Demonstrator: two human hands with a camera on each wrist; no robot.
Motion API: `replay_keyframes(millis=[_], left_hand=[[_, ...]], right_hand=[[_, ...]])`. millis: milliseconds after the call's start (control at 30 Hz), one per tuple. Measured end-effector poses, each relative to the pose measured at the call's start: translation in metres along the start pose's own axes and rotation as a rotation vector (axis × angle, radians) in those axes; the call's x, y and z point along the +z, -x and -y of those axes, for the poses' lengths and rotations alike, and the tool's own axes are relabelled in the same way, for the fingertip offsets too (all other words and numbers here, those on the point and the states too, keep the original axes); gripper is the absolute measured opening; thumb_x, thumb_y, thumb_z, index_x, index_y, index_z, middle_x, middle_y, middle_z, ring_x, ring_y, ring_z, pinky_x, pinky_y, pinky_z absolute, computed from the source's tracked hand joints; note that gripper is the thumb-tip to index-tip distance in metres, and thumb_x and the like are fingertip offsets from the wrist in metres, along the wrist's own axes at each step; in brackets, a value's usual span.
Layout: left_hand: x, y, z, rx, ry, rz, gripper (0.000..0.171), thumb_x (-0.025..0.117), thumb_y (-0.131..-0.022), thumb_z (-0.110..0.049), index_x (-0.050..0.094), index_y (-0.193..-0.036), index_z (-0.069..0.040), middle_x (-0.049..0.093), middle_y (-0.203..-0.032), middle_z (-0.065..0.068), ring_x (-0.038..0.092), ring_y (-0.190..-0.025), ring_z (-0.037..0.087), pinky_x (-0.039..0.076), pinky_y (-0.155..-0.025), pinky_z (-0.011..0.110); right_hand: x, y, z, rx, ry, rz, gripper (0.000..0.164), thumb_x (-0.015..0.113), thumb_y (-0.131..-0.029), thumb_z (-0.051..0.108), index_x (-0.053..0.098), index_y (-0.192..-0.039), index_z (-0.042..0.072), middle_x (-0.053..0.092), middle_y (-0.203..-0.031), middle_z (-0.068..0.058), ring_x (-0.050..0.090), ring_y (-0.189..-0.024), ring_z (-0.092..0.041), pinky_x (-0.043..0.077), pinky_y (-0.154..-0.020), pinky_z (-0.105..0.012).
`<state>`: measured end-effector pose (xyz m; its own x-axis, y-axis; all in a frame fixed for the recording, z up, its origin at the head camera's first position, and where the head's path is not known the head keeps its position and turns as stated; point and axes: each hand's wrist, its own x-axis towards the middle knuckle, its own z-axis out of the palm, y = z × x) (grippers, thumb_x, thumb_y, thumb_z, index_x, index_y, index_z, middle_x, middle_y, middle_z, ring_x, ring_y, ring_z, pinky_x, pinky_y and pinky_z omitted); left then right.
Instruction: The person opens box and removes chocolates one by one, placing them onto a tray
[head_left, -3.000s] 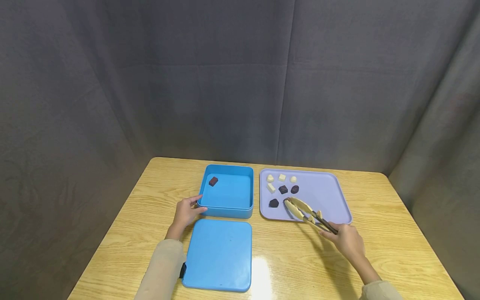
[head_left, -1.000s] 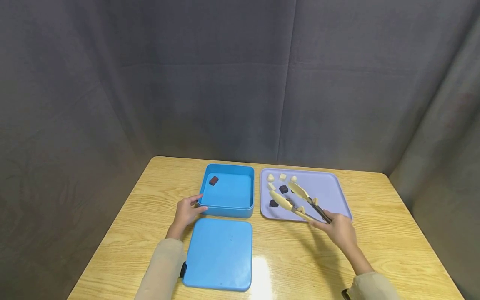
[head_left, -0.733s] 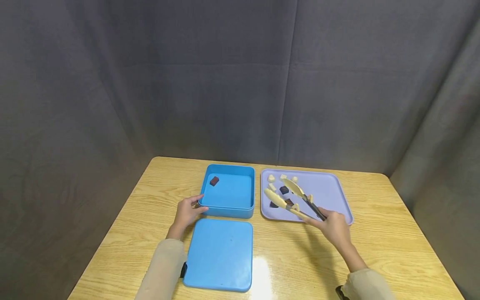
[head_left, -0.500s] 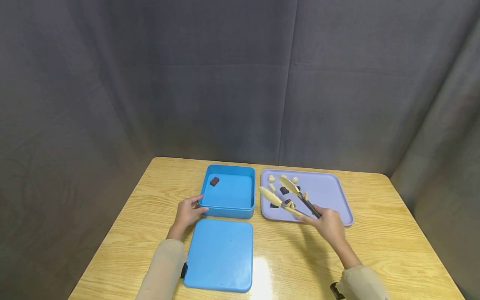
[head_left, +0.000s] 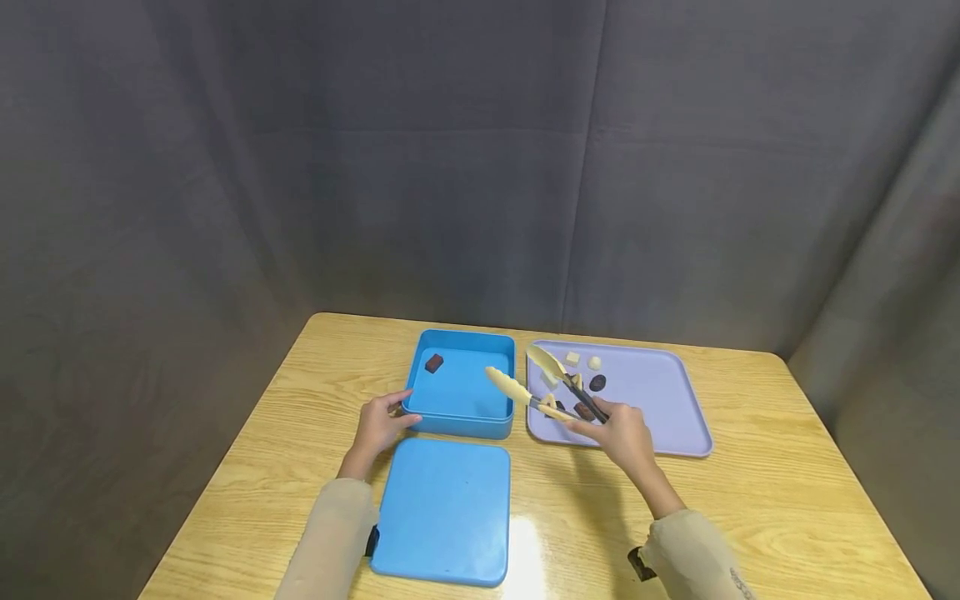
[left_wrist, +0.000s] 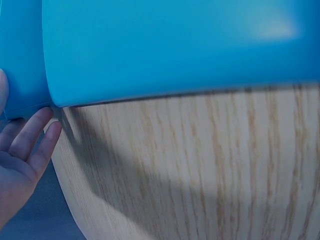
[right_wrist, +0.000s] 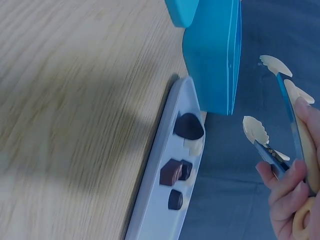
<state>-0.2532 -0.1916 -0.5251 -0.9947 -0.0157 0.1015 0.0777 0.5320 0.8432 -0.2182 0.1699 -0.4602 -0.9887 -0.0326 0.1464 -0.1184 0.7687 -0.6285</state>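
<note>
My left hand (head_left: 377, 425) holds the near left corner of a square blue box (head_left: 457, 427), thumb on the front wall and fingers at the left side. One brown chocolate piece (head_left: 433, 363) lies inside, at the back left. My right hand (head_left: 625, 436) grips a pair of tongs (head_left: 510, 386) with cream tips and dark arms. Their arms are spread apart with nothing between the tips. One tip is over the box's right wall, the other above the lilac tray (head_left: 660, 404). White pieces (head_left: 572, 359) and dark pieces (head_left: 597, 382) sit on this tray, some hidden behind the tongs.
A flat blue lid (head_left: 442, 510) lies on the wooden table (head_left: 757, 467) in front of the box, beside the left sleeve. The box and tray stand side by side with a narrow gap. A grey curtain (head_left: 465, 167) hangs behind the table.
The tongs have spread apart and left the brown piece on the tray. My right hand has carried them left toward the box. My left hand stays at the box corner.
</note>
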Motion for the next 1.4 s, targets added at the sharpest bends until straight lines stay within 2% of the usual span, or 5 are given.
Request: replay_keyframes(millis=[233,600,833,1100,1400], left_hand=[[0.001,-0.001,-0.001,0.003,-0.007,-0.004,0.048,0.072,-0.075,-0.009,0.056,-0.119,0.0,0.053,-0.12,0.02,0.05,-0.108,0.035,0.046,-0.084,0.04],[0.001,-0.002,0.001,-0.012,-0.014,-0.001,0.048,0.072,-0.075,-0.012,0.057,-0.119,-0.002,0.053,-0.12,0.019,0.051,-0.108,0.034,0.046,-0.083,0.04],[0.003,-0.003,0.003,-0.02,-0.016,-0.008,0.047,0.072,-0.075,-0.011,0.058,-0.118,-0.002,0.053,-0.12,0.019,0.051,-0.109,0.034,0.046,-0.084,0.04],[-0.003,-0.001,0.007,-0.024,-0.025,-0.006,0.046,0.071,-0.076,-0.013,0.057,-0.119,-0.002,0.052,-0.121,0.02,0.05,-0.109,0.035,0.045,-0.085,0.041],[-0.009,0.002,0.013,-0.013,-0.02,-0.039,0.045,0.072,-0.075,-0.01,0.058,-0.117,-0.001,0.055,-0.118,0.02,0.051,-0.107,0.036,0.045,-0.084,0.043]], right_hand=[[0.012,-0.012,0.011,-0.029,0.013,0.017,0.062,0.075,-0.067,0.041,0.063,-0.111,-0.001,0.044,-0.053,0.001,0.033,-0.045,-0.012,0.026,-0.039,-0.024],[0.025,-0.025,0.025,-0.025,0.05,0.048,0.069,0.075,-0.064,0.046,0.061,-0.113,-0.001,0.046,-0.056,0.0,0.034,-0.047,-0.013,0.026,-0.038,-0.026],[0.035,-0.03,0.035,-0.031,0.06,0.083,0.054,0.076,-0.063,0.046,0.067,-0.097,0.005,0.036,-0.052,0.003,0.029,-0.044,-0.01,0.022,-0.039,-0.024],[0.047,-0.032,0.043,-0.055,0.095,0.079,0.043,0.077,-0.064,0.043,0.064,-0.082,0.007,0.042,-0.052,0.002,0.034,-0.046,-0.012,0.025,-0.039,-0.026],[0.057,-0.038,0.051,-0.066,0.118,0.073,0.042,0.076,-0.063,0.045,0.063,-0.08,0.008,0.045,-0.053,0.001,0.039,-0.049,-0.014,0.029,-0.038,-0.027]])
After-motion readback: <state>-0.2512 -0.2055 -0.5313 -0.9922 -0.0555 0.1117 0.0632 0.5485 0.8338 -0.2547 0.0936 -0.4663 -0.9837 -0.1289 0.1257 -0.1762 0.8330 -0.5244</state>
